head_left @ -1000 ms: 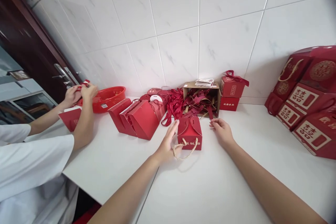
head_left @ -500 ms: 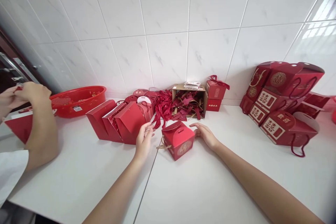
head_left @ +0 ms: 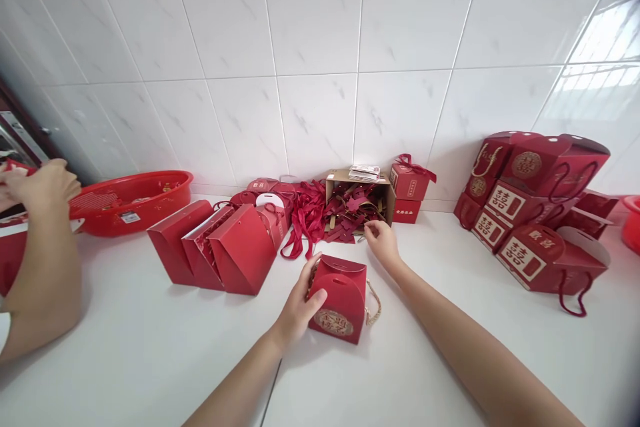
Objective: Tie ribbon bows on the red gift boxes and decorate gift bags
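Left edge: the frame slices hard here, a co-worker's hand [head_left: 47,183] and forearm crowding in, the red thing it handles cut off and blurred.
Red basin: left of the frame, and that forearm blocks its near end; small contents inside, too indistinct to name.
Right edge: another red object [head_left: 633,223] just peeks in, mostly lost.
Box stack [head_left: 537,197]: right of the frame, front boxes hiding much of those behind.
Cardboard box [head_left: 340,175]: centre, crammed with dark red strips [head_left: 356,203] too tangled to separate, its lower right corner behind the right hand.
Right hand [head_left: 384,244]: centre, fingertips drawn narrow beside those strips; no telling whether anything sits between them.
Left hand [head_left: 295,312]: lower centre, gripping the red gift box [head_left: 343,290], thumb across the near panel, other fingers largely out of sight along the left side.
Red gift box: lower centre, right against the left palm, below the right hand and apart from it; whether its base rests flat is hard to judge.
Rope handle [head_left: 375,310]: looping off the gift box's right side.
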A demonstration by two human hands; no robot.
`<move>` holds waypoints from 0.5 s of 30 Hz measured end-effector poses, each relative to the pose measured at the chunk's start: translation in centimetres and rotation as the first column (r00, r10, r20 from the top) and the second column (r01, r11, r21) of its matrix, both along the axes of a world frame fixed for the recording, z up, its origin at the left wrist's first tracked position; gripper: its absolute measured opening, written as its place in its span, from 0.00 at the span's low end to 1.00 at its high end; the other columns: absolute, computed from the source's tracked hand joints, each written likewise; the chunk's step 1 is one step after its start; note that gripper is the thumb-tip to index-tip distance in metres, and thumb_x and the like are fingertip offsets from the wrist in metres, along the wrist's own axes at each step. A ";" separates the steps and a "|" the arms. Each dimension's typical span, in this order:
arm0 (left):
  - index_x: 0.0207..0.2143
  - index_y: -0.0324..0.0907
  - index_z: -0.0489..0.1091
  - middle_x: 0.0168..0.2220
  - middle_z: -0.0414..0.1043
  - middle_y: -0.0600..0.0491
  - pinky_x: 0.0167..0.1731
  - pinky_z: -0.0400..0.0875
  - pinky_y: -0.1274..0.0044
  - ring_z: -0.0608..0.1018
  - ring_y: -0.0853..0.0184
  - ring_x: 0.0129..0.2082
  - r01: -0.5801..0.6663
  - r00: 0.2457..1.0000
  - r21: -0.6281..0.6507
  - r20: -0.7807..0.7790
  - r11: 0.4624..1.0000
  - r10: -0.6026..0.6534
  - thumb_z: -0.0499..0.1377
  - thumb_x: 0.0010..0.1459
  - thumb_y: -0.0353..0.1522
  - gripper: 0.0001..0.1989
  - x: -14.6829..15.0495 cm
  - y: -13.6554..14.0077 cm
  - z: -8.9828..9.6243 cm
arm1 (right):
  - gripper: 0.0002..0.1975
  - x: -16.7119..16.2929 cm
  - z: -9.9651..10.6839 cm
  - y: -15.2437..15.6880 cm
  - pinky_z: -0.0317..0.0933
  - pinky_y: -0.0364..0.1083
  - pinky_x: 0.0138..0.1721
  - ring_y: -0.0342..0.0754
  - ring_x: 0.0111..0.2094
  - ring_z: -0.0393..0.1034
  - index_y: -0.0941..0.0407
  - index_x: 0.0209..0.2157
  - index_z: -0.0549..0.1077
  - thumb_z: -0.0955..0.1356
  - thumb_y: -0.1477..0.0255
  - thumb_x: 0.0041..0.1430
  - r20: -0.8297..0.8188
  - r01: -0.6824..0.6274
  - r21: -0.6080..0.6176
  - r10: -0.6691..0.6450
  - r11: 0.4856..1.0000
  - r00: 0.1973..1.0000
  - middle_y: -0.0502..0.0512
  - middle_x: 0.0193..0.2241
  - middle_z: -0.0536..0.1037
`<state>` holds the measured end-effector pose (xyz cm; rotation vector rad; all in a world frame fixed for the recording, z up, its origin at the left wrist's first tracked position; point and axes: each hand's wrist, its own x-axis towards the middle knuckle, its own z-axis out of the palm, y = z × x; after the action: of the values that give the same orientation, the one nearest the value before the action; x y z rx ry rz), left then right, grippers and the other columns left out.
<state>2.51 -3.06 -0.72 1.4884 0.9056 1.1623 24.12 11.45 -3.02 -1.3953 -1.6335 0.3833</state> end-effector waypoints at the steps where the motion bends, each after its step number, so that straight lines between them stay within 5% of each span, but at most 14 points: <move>1: 0.66 0.46 0.49 0.66 0.56 0.44 0.60 0.62 0.66 0.62 0.52 0.64 0.007 1.000 0.003 0.005 1.000 -0.007 0.58 0.55 0.52 0.41 0.1 0.1 -0.2 | 0.14 -0.6 0.1 0.4 0.69 0.52 0.44 0.48 0.42 0.72 0.58 0.47 0.71 0.65 0.65 0.65 0.023 0.000 0.012 -0.001 1.000 1.000 0.57 0.45 0.74; 5: 0.65 0.46 0.49 0.64 0.58 0.43 0.58 0.64 0.66 0.66 0.51 0.61 0.025 1.000 0.022 -0.011 0.999 -0.024 0.58 0.55 0.51 0.40 0.1 0.3 -0.7 | 0.13 -2.8 -0.4 0.4 0.66 0.52 0.46 0.50 0.45 0.70 0.57 0.47 0.71 0.67 0.69 0.61 0.167 -0.095 0.016 0.091 0.995 0.982 0.57 0.46 0.74; 8: 0.64 0.47 0.50 0.63 0.60 0.43 0.56 0.66 0.67 0.68 0.52 0.59 0.042 0.999 0.019 -0.006 0.999 -0.042 0.58 0.56 0.51 0.39 0.0 0.4 -1.0 | 0.23 -3.3 -0.9 0.0 0.63 0.50 0.49 0.54 0.52 0.66 0.55 0.54 0.68 0.69 0.72 0.56 0.276 -0.170 -0.030 0.172 0.985 0.946 0.60 0.53 0.70; 15: 0.65 0.50 0.48 0.61 0.61 0.46 0.54 0.66 0.68 0.71 0.56 0.54 0.083 0.997 0.010 -0.001 0.997 -0.083 0.58 0.56 0.49 0.39 0.0 0.1 -1.3 | 0.28 -3.0 -0.8 -0.2 0.59 0.52 0.50 0.58 0.53 0.64 0.61 0.60 0.62 0.65 0.69 0.58 0.387 -0.130 -0.099 0.158 0.987 0.908 0.66 0.53 0.71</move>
<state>2.47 -2.98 -2.03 1.5200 0.8316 1.1079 21.13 11.20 -3.78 -1.4776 -2.0782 0.2566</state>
